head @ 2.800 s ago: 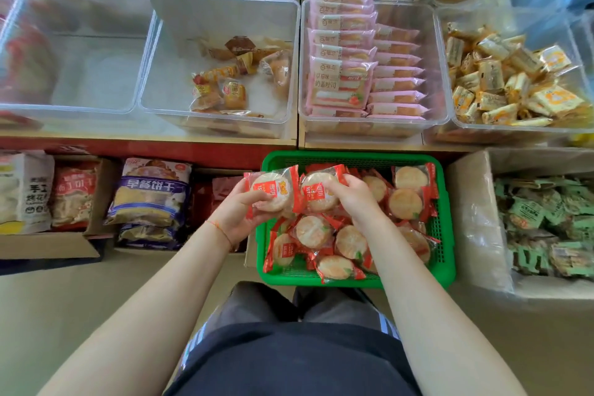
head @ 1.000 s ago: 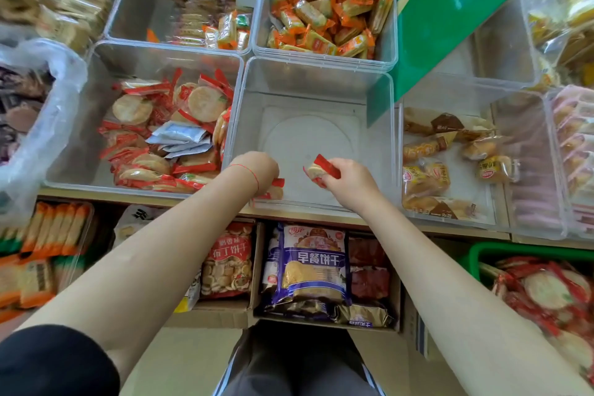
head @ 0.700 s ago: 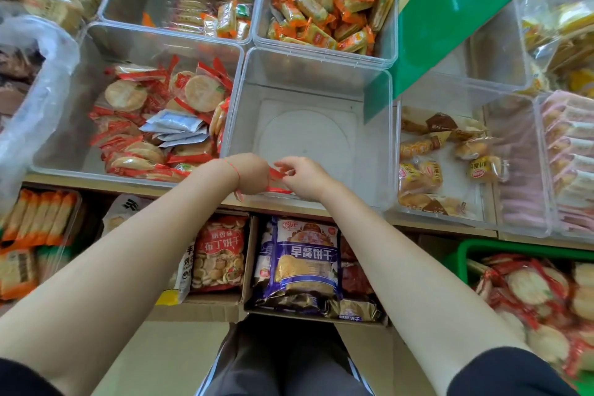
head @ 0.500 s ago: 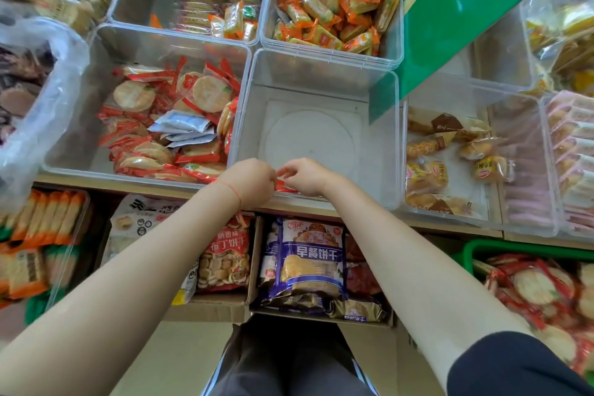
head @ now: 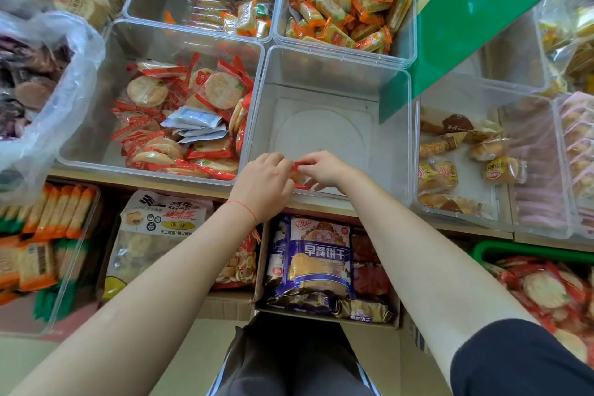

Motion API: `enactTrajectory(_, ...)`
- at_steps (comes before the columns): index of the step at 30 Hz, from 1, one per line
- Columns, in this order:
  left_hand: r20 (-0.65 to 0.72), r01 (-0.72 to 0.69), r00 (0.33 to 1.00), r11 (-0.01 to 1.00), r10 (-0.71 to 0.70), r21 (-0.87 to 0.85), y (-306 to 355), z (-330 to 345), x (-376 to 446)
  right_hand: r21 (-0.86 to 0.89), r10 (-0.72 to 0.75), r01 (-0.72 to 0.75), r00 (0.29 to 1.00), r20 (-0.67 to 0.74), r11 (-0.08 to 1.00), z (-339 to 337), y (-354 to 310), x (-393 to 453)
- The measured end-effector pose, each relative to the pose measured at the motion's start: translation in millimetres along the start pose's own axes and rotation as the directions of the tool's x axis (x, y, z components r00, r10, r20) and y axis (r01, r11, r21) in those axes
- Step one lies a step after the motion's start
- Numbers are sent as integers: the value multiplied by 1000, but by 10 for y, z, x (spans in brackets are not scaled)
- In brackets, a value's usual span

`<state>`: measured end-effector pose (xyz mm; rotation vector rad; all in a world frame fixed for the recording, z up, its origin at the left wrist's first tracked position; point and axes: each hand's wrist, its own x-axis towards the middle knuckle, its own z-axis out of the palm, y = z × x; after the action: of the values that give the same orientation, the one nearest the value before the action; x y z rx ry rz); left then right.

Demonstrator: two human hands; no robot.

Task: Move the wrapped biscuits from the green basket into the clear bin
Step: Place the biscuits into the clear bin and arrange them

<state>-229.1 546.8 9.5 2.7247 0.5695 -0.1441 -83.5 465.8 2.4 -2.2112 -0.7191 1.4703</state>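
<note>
A: Where are the wrapped biscuits (head: pixel 297 170)?
B: At six o'clock inside the clear bin (head: pixel 331 74), pinched by left hand (head: pixel 265 182) and right hand (head: pixel 323 169) together.
A: The green basket (head: pixel 527 249)?
B: Four o'clock.

Red-wrapped round biscuits (head: pixel 297 172) sit low against the near wall of the clear bin (head: pixel 331 74), mostly hidden, only red wrapper edges showing; the bin's floor beyond them is bare. The green basket (head: pixel 527 249) lies at the lower right, cut by the frame edge, heaped with more wrapped biscuits (head: pixel 546 289), pale discs in clear film with red ends
</note>
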Motion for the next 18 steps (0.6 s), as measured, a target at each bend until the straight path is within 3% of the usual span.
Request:
enactTrajectory(8, 61, 12, 998, 995, -18, 94, 27, 51, 35, -12, -62, 63, 995, 72, 998, 35, -8, -84)
enactTrajectory(13, 42, -22, 999, 991, 17, 132, 85, 12, 1, -174, -67, 81, 994, 82, 981, 16, -59, -122)
enactTrajectory(16, 59, -12, 998, 993, 6, 115, 102, -6, -3, -82, -47, 45, 999, -17, 996, -73, -45, -274)
enactTrajectory(18, 39, -11, 999, 996, 7, 88, 133, -21, 18, -68, -130, 117, 962, -242, 991, -121, 32, -458)
